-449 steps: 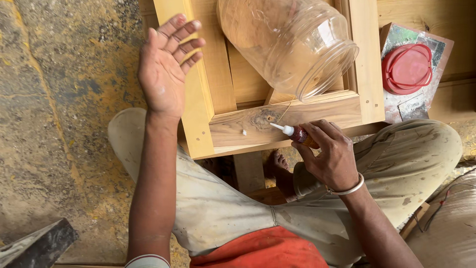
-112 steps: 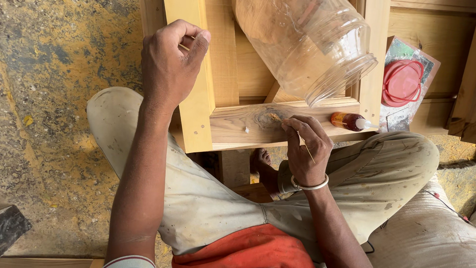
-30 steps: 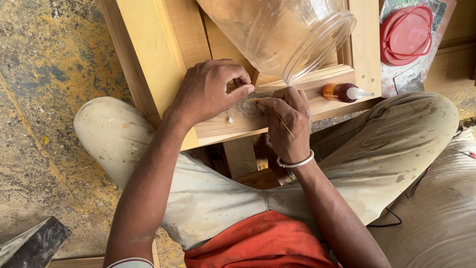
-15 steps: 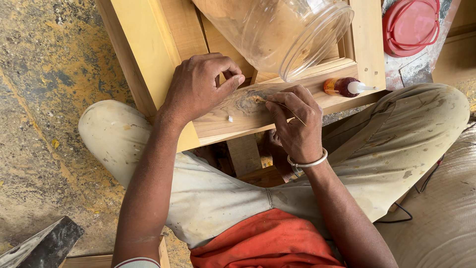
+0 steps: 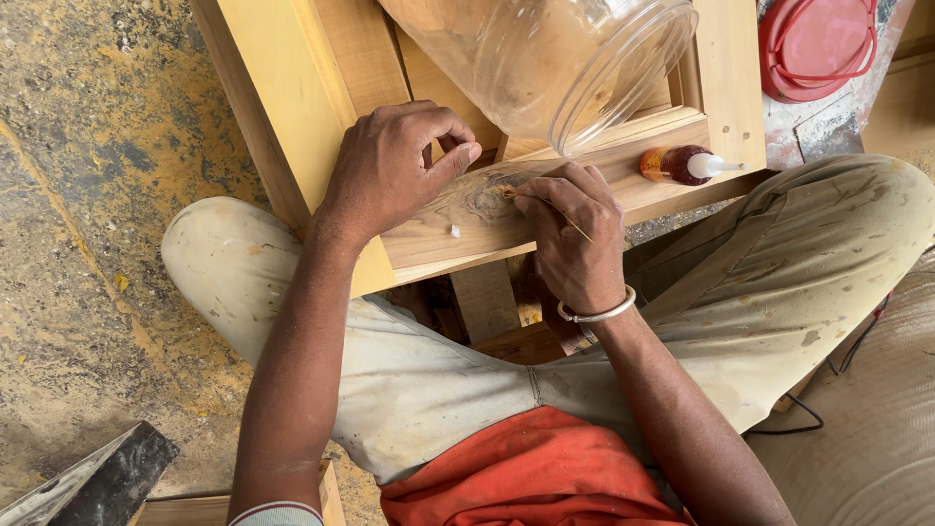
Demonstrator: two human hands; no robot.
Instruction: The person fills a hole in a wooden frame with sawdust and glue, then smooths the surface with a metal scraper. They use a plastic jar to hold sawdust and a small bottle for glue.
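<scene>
Since fifteen seconds earlier, the left hand (image 5: 390, 170) had dropped from the air to press, fingers curled, on the pale wooden frame rail (image 5: 458, 229) at centre frame. Beside it, the right hand (image 5: 575, 239) pinched a thin wooden sliver (image 5: 550, 203), working the dark knot (image 5: 484, 200). Filling looked unfinished; the small reddish glue bottle (image 5: 682, 164) lay set down to the right, under the clear plastic jar (image 5: 555, 63).

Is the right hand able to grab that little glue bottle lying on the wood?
Probably yes. The small bottle lies on the wooden frame just beyond the right hand, with bare wood between them. But that hand pinches a thin stick, so it would need to free its fingers first.
</scene>
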